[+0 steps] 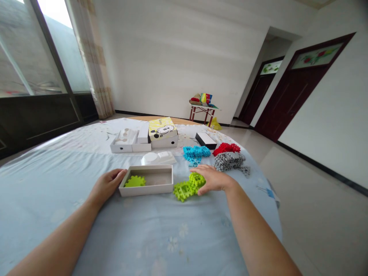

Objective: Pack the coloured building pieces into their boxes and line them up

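Observation:
My left hand is at the left end of a shallow white box, its curled fingers and thumb against that end wall. Inside the box, toward the left, lies a lime-green toothed plastic piece. Just right of the box is a small pile of lime-green toothed plastic pieces with square openings. Over the right side of this pile curves my right hand, fingers behind and thumb in front, gripping the pieces there. Part of what it holds is hidden by the hand.
Blue pieces, red pieces and grey pieces lie behind my right hand. Farther back are a white plastic tray, an open white box, a yellow cartoon box and a black-edged box.

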Available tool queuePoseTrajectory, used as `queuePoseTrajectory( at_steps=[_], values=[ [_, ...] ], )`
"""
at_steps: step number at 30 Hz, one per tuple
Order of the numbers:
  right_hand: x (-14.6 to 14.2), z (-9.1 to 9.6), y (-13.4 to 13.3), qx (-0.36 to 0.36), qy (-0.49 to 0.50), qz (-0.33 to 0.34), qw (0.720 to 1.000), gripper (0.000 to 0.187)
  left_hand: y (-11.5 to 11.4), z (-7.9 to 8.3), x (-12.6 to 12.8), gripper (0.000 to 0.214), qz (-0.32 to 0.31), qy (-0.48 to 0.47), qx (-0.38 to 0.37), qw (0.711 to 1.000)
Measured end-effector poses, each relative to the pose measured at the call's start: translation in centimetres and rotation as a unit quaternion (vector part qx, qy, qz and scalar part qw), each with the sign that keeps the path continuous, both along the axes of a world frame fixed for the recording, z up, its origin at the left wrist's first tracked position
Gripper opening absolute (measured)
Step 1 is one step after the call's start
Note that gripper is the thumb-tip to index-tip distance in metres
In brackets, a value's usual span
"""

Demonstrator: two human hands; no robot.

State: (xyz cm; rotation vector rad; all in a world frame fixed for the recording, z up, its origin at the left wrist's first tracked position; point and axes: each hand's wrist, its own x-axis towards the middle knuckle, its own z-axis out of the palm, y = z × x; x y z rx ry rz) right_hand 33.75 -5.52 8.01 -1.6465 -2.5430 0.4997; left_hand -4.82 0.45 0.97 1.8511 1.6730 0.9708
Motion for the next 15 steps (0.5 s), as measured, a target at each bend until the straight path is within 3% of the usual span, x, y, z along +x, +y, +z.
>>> queuePoseTrajectory(
  at_steps=[10,15],
  values=[
    [0.44,-0.41,0.15,0.005,-0.005,0.012,1.000,0.093,-0.27,0.21,0.02,0.054,-0.017,0.000,-0.019,1.000],
    [0.16,-0.65,0.19,0.012,-0.010,0.006,1.000,0.086,-0.15,0.12,0.06,0.052,-0.006,0.000,-0.010,1.000]
  ],
)
